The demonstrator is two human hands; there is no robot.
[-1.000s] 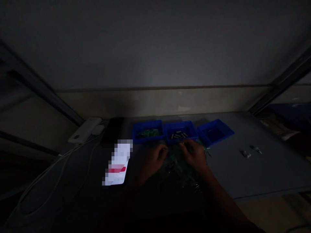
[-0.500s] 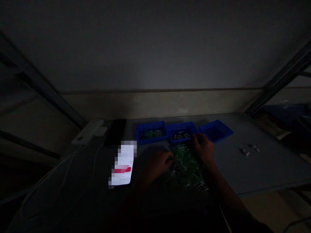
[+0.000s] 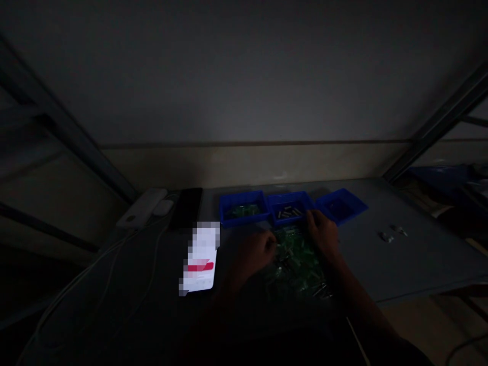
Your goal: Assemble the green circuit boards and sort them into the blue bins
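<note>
In dim light, a pile of green plastic pieces [image 3: 301,256] mixed with shiny metal parts lies on the table in front of me. My left hand [image 3: 259,249] is at the pile's left edge, its fingers curled together in a pinch; what they hold, if anything, is too dark to name. My right hand [image 3: 323,231] is closed at the near right corner of the middle blue bin [image 3: 292,222], and its fingertips hide whatever is between them. Several small metal cylinders [image 3: 288,211] lie in that bin. The left blue bin [image 3: 244,222] contains green pieces.
A third blue bin [image 3: 348,208] sits tilted at the right. Small whitish metallic parts [image 3: 387,237] rest farther right on the table [image 3: 381,269]. To the left are a lit phone [image 3: 202,259], a dark flat object [image 3: 186,207], a white power strip [image 3: 139,211] and trailing cables.
The view has shifted slightly, so the table things appear farther right. My left hand's fingers have lifted and turned a little; my right hand stays by the middle bin's corner.
</note>
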